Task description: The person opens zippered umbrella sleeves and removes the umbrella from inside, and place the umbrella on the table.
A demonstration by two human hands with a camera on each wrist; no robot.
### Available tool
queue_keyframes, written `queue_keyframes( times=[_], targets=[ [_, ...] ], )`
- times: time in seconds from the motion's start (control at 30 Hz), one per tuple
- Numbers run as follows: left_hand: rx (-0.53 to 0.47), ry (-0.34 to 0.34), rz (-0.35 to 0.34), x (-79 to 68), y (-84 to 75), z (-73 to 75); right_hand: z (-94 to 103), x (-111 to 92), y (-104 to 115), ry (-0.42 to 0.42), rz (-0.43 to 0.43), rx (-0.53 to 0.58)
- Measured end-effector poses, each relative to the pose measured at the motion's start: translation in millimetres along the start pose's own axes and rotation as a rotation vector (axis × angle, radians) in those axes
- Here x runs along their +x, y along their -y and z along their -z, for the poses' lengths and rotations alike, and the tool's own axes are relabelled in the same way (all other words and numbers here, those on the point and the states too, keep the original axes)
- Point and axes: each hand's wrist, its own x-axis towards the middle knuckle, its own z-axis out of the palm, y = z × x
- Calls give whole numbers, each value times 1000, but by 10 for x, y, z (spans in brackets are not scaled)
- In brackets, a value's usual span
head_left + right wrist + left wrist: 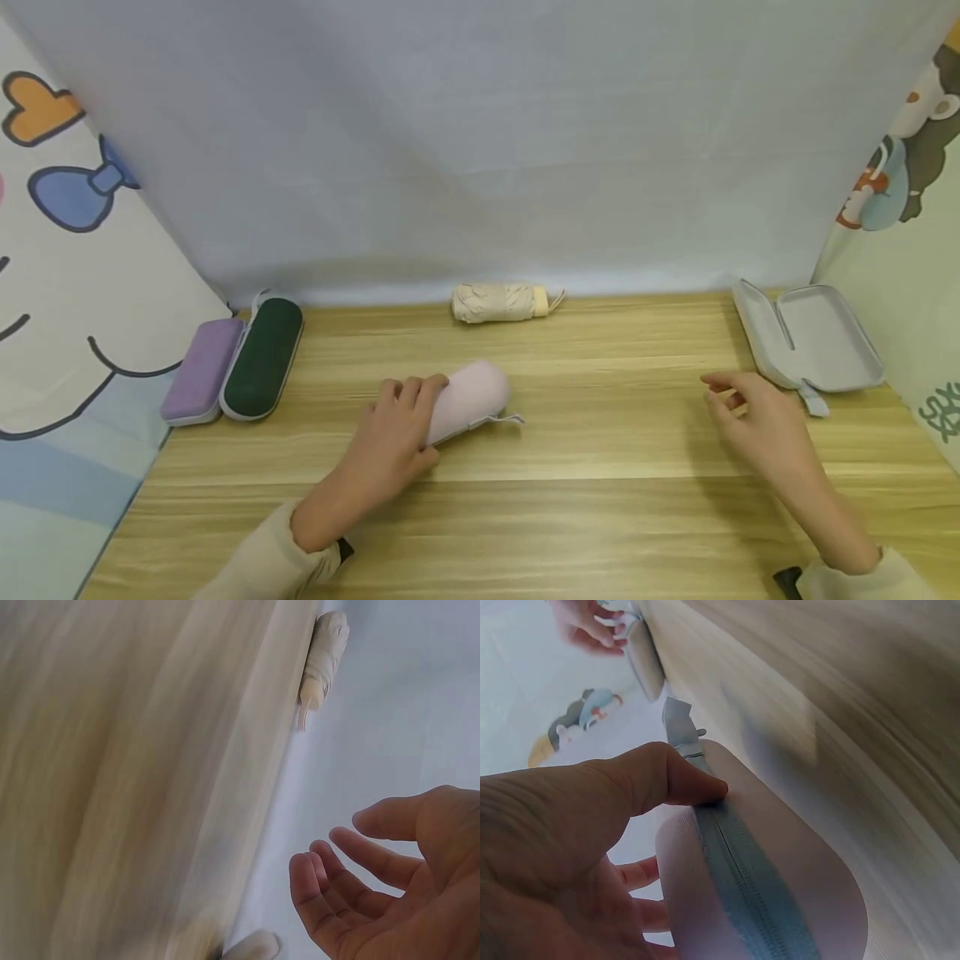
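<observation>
My left hand [390, 437] grips a pale pink zippered glasses case [474, 393] near the middle of the table. In the left wrist view the thumb presses beside the case's grey zipper [742, 881], and the other fingers reach round its far side. A small zipper tab sticks out at one end. On the right, my right hand [767, 429] hovers over the table with loosely curled fingers and holds nothing. Nearest to it lies a light grey case [828, 342], spread open, with a strap at its front.
A folded beige umbrella [493, 302] lies at the back centre against the grey curtain [487, 150]. At the left edge a dark green case [264, 358] and a purple case [202, 371] lie side by side. Printed panels flank the wooden table [585, 517].
</observation>
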Motion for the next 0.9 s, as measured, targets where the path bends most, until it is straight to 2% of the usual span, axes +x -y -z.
queue_keyframes(
  times=[0.33, 0.53, 0.77, 0.9],
  targets=[
    [-66, 43, -71, 5, -229, -99, -231, -25, 309, 85, 15, 70],
    [-90, 72, -96, 13, -352, -187, -380, -40, 506, 143, 19, 161],
    [-82, 82, -111, 27, -419, -241, -568, -122, 688, 207, 5, 238],
    [-73, 86, -127, 35, -412, -246, -650, -134, 756, 260, -36, 289]
  ],
)
